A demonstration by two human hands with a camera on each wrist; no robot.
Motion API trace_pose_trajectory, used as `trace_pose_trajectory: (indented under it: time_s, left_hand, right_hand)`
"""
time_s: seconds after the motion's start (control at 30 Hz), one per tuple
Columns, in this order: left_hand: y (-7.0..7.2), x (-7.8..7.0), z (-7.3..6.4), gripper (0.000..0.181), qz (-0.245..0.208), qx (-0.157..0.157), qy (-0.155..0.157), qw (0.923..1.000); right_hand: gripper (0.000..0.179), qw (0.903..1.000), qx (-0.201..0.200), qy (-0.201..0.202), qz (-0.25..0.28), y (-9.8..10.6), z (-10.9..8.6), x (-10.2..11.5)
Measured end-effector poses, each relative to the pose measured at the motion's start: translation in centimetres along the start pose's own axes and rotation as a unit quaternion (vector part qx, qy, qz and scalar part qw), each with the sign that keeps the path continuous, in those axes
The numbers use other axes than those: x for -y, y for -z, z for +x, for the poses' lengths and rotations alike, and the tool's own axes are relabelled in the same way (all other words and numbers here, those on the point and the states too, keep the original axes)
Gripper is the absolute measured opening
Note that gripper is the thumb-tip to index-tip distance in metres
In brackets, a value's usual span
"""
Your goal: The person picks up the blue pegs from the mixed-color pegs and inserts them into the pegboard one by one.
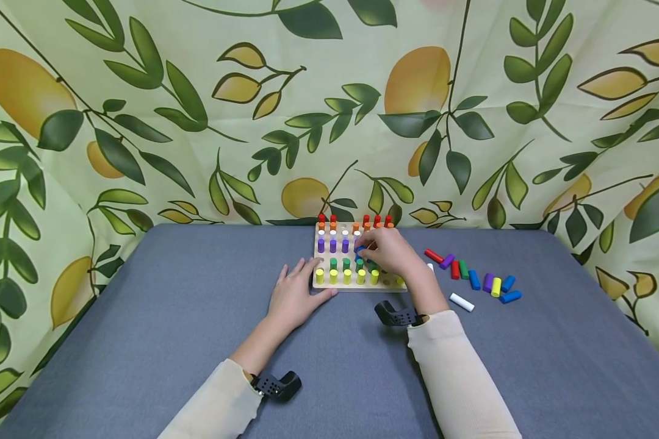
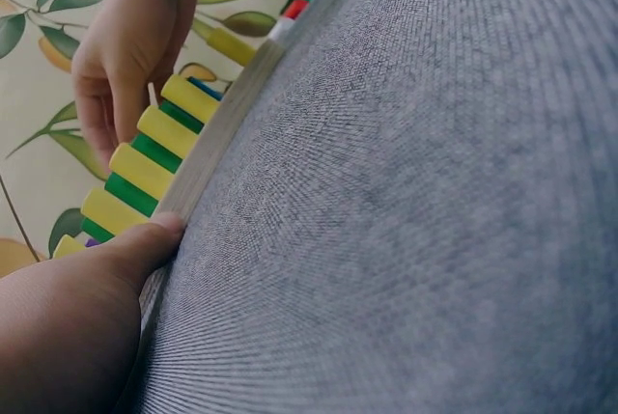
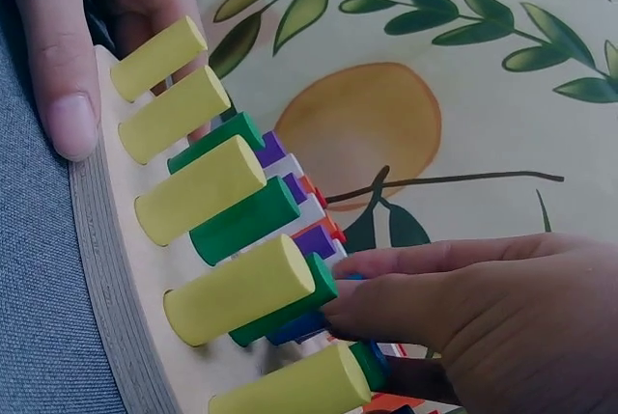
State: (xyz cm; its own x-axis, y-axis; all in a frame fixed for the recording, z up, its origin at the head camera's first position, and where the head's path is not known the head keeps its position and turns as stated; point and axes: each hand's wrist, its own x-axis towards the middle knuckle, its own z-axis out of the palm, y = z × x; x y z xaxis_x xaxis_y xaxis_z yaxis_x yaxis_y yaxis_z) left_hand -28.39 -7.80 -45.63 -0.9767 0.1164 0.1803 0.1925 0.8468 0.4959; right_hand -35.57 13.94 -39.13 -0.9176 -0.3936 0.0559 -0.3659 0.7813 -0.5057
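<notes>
Left hand [image 1: 293,295], fingers loosely straight, at near left corner of pegboard [image 1: 362,289]; over its rows, right hand [image 1: 391,249] pinching blue peg [image 1: 359,249], liable to jostle upright green pegs [image 1: 346,264] through crowding; farther right, loose pegs [image 1: 475,280], likely to roll if nudged by sleeve [image 1: 461,372].

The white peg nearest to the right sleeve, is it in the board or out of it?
Out: the white peg lies on its side on the table, apart from the board.
</notes>
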Motion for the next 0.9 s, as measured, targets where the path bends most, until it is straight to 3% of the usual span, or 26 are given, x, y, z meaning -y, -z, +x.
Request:
trace_pose_trajectory:
  time_s: [0.43, 0.63, 0.77, 0.9]
  left_hand:
    - [0.1, -0.3, -0.1, 0.079, -0.001, 0.001, 0.002, 1.0]
    - [0.2, -0.2, -0.4, 0.078, -0.008, 0.005, 0.006, 0.9999]
    - [0.4, 0.3, -0.8, 0.078, -0.001, 0.003, 0.011, 0.9999]
    - [0.4, -0.3, -0.3, 0.079, -0.004, 0.006, 0.0, 1.0]
  right_hand:
    - [0.022, 0.9994, 0.026, 0.013, -0.018, 0.4, -0.4, 0.2]
    - [0.028, 0.9988, 0.04, 0.001, -0.03, 1.0, -1.2, 0.9]
    - [0.033, 0.9995, 0.027, 0.004, -0.017, 1.7, -2.2, 1.8]
    - [0.031, 0.9995, -0.01, 0.027, -0.008, 3.9, -4.5, 1.4]
